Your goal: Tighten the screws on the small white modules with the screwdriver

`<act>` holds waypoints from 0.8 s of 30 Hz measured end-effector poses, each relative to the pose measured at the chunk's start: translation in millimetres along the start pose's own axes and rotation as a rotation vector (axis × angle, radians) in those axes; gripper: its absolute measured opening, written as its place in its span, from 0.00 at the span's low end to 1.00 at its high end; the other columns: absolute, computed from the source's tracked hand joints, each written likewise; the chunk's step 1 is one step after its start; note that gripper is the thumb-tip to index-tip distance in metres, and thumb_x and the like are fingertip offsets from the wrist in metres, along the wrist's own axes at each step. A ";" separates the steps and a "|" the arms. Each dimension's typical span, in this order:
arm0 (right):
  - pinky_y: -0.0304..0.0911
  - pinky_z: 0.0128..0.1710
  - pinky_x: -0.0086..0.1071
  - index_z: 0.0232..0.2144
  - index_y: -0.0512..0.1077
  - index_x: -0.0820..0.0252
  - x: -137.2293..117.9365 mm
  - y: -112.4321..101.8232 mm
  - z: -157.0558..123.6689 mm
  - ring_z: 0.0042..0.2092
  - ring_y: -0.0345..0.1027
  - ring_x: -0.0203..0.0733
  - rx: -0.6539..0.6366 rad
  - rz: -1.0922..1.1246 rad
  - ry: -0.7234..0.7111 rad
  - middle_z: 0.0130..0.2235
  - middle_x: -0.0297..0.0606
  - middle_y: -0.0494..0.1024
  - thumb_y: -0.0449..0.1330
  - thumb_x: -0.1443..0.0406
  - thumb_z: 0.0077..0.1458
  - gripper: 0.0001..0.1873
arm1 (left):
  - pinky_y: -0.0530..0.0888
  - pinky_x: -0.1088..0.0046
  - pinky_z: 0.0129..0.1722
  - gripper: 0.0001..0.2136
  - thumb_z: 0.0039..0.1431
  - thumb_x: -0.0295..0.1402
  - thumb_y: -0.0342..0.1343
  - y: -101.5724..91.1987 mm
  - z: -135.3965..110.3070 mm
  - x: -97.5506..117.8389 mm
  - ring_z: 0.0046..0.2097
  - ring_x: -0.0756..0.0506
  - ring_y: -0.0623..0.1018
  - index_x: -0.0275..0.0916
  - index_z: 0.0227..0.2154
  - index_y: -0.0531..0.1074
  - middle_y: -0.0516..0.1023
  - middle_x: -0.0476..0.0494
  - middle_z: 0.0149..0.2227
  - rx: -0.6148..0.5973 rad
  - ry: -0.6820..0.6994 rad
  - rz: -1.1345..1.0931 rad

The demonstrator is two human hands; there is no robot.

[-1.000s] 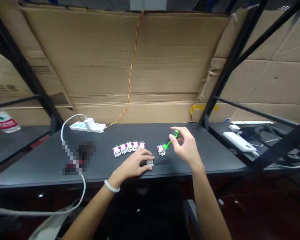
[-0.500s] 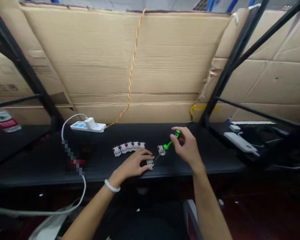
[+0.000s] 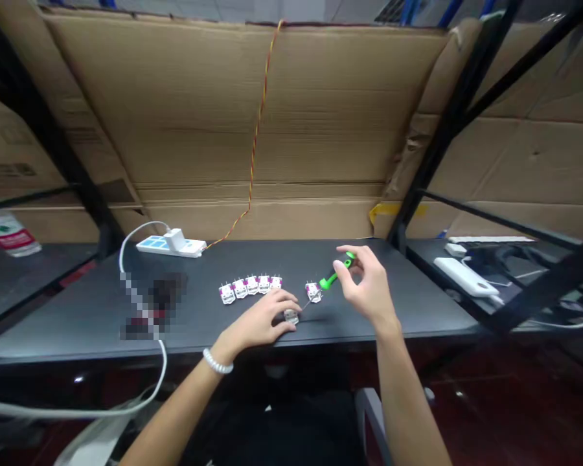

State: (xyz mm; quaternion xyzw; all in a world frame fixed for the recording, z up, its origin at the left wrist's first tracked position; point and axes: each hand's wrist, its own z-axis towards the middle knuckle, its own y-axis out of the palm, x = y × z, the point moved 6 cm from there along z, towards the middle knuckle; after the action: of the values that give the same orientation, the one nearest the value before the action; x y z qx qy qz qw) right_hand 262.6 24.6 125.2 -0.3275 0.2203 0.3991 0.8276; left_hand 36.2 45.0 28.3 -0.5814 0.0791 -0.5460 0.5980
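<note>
Between the thumb and fingers of my left hand (image 3: 262,318) is a small white module (image 3: 291,316), held down on the black table. My right hand (image 3: 366,285) pinches the top of a green-handled screwdriver (image 3: 334,277), whose thin shaft slants down left to the edge of that module. Another white and purple module (image 3: 313,292) lies just behind the shaft, apart from both hands. Beyond my left fingers, several like modules (image 3: 240,287) stand in a curved row, pins toward the back. Exactly where the screwdriver tip meets the module is too small to tell.
A white power strip (image 3: 189,247) with a plugged-in adapter sits at the back left, its white cable (image 3: 163,362) looping over the front edge. A twisted yellow-red wire (image 3: 255,139) runs up the cardboard wall (image 3: 175,97). Black metal posts (image 3: 434,155) flank the table (image 3: 359,327).
The screwdriver and my right hand have shifted slightly right, and its tip sits a little higher at the module. My left hand stays in place. The picture's brightness differs.
</note>
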 end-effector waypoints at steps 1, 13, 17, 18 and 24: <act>0.74 0.37 0.38 0.49 0.77 0.54 0.2 -1.7 0.0 0.38 0.72 0.44 0.006 0.003 0.000 0.43 0.40 0.74 0.62 0.57 0.66 0.12 | 0.70 0.52 0.69 0.10 0.69 0.35 0.64 0.1 -0.3 0.5 0.64 0.36 0.74 0.45 0.51 0.81 0.77 0.38 0.59 -0.004 0.000 -0.004; 0.74 0.37 0.38 0.49 0.77 0.55 0.9 -15.4 0.8 0.38 0.72 0.43 0.060 0.008 0.002 0.43 0.39 0.74 0.63 0.58 0.66 0.12 | 0.72 0.60 0.64 0.09 0.74 0.31 0.57 -1.2 0.9 -2.3 0.60 0.40 0.78 0.42 0.37 0.80 0.79 0.41 0.57 0.016 0.020 -0.062; 0.74 0.37 0.38 0.49 0.77 0.54 1.8 -15.5 0.7 0.38 0.73 0.43 0.060 0.016 0.003 0.43 0.40 0.74 0.63 0.57 0.66 0.13 | 0.72 0.59 0.64 0.09 0.75 0.31 0.55 -0.3 1.5 -3.0 0.59 0.40 0.78 0.41 0.37 0.79 0.80 0.40 0.56 0.017 0.035 0.006; 0.75 0.36 0.38 0.49 0.77 0.54 1.8 -15.7 0.8 0.38 0.73 0.44 0.060 0.014 0.004 0.43 0.40 0.75 0.63 0.57 0.66 0.13 | 0.72 0.59 0.64 0.09 0.75 0.31 0.55 -0.6 1.6 -2.9 0.59 0.40 0.78 0.41 0.37 0.79 0.80 0.40 0.56 0.019 0.033 0.020; 0.75 0.37 0.38 0.48 0.77 0.55 0.5 -19.7 1.9 0.39 0.73 0.44 0.079 0.003 0.001 0.43 0.40 0.75 0.63 0.57 0.65 0.13 | 0.74 0.59 0.62 0.10 0.76 0.30 0.51 -1.4 2.5 -2.6 0.58 0.40 0.79 0.41 0.39 0.77 0.81 0.39 0.55 0.028 0.036 0.072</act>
State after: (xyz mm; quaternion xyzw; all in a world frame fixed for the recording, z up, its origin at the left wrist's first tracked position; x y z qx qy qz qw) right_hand 279.0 17.0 133.4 -0.2944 0.2368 0.3910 0.8393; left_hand 36.2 48.9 28.7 -0.5598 0.1033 -0.5355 0.6238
